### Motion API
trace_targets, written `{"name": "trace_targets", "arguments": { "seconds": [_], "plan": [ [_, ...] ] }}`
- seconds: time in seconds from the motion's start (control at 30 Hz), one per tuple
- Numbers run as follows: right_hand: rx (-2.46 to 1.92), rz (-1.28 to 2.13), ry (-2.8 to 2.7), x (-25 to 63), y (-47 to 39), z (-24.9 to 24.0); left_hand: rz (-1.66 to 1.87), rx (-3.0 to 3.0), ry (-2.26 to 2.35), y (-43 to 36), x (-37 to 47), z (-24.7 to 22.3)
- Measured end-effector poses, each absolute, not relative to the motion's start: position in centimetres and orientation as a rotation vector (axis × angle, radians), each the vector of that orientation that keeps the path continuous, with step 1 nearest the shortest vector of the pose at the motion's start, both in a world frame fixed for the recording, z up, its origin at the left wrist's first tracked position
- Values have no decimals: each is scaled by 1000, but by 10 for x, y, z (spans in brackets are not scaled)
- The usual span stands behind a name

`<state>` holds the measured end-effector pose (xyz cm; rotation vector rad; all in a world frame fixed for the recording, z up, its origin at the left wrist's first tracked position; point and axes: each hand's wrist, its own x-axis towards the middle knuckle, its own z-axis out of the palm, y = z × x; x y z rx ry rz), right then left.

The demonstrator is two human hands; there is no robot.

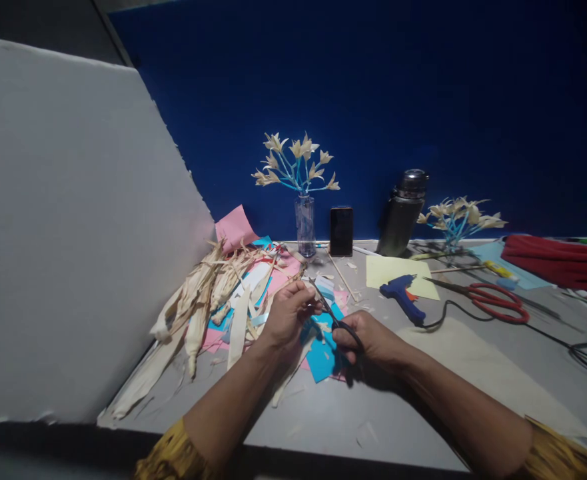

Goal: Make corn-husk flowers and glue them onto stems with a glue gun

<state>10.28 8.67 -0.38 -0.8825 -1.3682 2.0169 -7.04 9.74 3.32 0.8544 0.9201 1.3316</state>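
Note:
Small black-handled scissors [347, 330] are in my right hand [368, 340], its fingers closed round the handle loops. Their blades point up and left, toward my left hand [293, 310]. My left hand is pinched near the blade tips; what it holds is too small to make out. Under and between both hands lie blue paper [322, 360] and pale scraps. Dried husk strips [198, 300] are heaped left of my left hand, partly over pink and blue paper.
A glass vase [305, 225] with husk flowers, a phone [342, 231] and a dark flask [402, 217] stand at the back. On the right lie a blue glue gun [404, 299], red-handled scissors [498, 302], red cloth [558, 263] and a cable. A white panel [73, 233] rises left.

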Motion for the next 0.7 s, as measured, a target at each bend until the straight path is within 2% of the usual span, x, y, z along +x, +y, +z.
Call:
{"name": "trace_targets", "arguments": {
  "seconds": [0.2,0.37,0.7],
  "plan": [
    [-1058,1755,-1455,104,97,-6,1354,771,896,98,-71,30],
    [-997,1722,-1507,103,97,-5,1332,688,850,101,-72,28],
    [-1035,1409,-1219,101,100,3,1130,682,834,93,-54,9]
  ]
}}
